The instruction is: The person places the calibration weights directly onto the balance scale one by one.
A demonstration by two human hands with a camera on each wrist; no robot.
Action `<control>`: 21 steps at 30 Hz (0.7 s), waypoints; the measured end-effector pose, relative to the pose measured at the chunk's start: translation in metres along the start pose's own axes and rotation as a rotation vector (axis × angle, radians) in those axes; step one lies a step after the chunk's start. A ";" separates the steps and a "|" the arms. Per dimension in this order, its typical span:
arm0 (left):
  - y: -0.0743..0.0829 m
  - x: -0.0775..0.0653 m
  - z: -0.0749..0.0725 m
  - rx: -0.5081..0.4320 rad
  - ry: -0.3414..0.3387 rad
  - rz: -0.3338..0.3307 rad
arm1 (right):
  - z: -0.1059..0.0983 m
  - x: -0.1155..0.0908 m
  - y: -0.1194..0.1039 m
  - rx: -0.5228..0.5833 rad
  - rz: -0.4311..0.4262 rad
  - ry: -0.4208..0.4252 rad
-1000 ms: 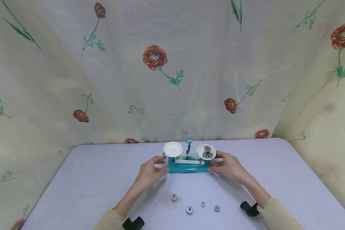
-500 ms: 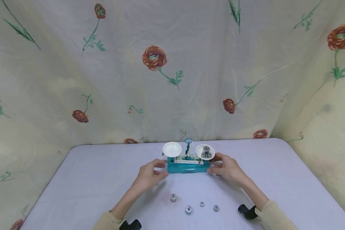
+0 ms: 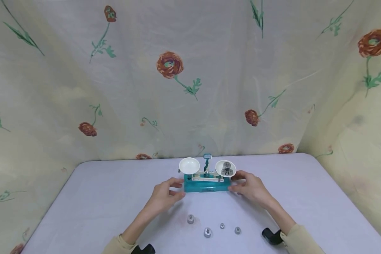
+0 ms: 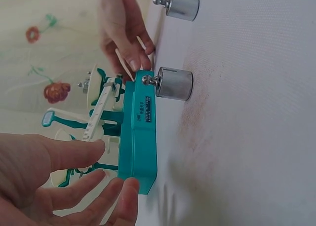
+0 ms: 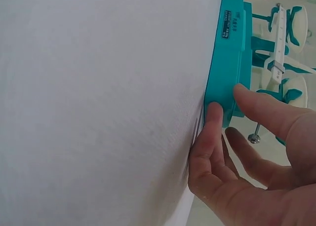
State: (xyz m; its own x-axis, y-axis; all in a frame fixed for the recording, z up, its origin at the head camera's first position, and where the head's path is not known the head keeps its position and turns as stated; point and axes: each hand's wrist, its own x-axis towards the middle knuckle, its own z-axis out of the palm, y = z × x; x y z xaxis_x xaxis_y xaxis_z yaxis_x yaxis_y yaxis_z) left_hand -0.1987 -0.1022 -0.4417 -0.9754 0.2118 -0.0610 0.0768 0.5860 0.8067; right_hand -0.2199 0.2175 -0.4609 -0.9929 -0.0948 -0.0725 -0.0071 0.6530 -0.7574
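A teal balance scale (image 3: 206, 186) stands on the table, with two white pans. Its left pan (image 3: 189, 165) is bare; several metal weights (image 3: 227, 168) sit together in the right pan (image 3: 219, 167). My left hand (image 3: 164, 195) is at the scale's left end, fingers loosely extended; in the left wrist view, lower fingertips (image 4: 131, 184) meet the base's end. At the other end, my right hand (image 3: 253, 188) grips the base corner, its thumb (image 5: 247, 100) on the upper edge and a bent finger (image 5: 215, 115) against the end.
Several loose metal weights stand nearer to me, among them one at the left (image 3: 191, 219) and a larger one (image 3: 207, 232). A pale cloth covers the table (image 3: 114, 204). Behind it hangs a flowered curtain (image 3: 209, 116).
My left fingers have lowered slightly beside the base. The whole view has shifted a little; the scale and the weights keep their places relative to each other.
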 end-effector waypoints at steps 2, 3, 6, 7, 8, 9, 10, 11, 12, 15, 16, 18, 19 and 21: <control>0.000 0.000 -0.001 0.004 -0.011 -0.002 | 0.000 0.001 0.000 -0.003 -0.008 -0.001; 0.000 0.000 -0.001 0.005 -0.017 -0.001 | 0.000 0.001 0.000 -0.005 -0.009 -0.002; -0.002 0.000 -0.001 0.000 -0.031 0.009 | 0.001 0.001 0.001 -0.010 -0.015 -0.011; -0.003 -0.001 -0.002 -0.001 -0.034 0.011 | 0.001 0.001 0.001 -0.010 -0.017 -0.017; -0.004 -0.002 -0.003 -0.002 -0.038 0.015 | 0.002 0.002 0.000 -0.011 -0.018 -0.024; -0.004 -0.003 -0.003 -0.002 -0.042 0.019 | 0.002 0.002 0.000 -0.011 -0.021 -0.031; -0.004 -0.004 -0.004 -0.001 -0.048 0.020 | 0.002 0.003 0.000 -0.010 -0.025 -0.038; -0.005 -0.004 -0.004 0.003 -0.054 0.023 | 0.002 0.004 0.000 -0.010 -0.028 -0.046; -0.004 -0.005 -0.005 0.008 -0.062 0.025 | 0.002 0.004 0.000 -0.010 -0.029 -0.052; -0.005 -0.006 -0.004 0.025 -0.087 0.044 | 0.001 0.005 0.001 -0.016 -0.033 -0.064; -0.005 -0.006 -0.004 0.028 -0.096 0.051 | 0.001 0.006 0.001 -0.019 -0.034 -0.066; -0.005 -0.006 -0.004 0.031 -0.107 0.070 | 0.000 0.006 0.002 -0.024 -0.036 -0.068; -0.006 -0.006 -0.004 0.031 -0.110 0.079 | -0.001 0.006 0.002 -0.026 -0.038 -0.069; -0.006 -0.006 -0.004 0.029 -0.115 0.090 | -0.002 0.006 0.002 -0.027 -0.039 -0.072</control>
State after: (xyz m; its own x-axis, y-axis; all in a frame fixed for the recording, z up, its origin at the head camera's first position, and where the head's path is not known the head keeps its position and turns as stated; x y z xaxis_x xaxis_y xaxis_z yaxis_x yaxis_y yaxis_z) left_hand -0.1937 -0.1099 -0.4435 -0.9342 0.3520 -0.0576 0.1703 0.5822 0.7950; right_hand -0.2264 0.2197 -0.4619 -0.9806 -0.1739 -0.0901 -0.0500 0.6673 -0.7431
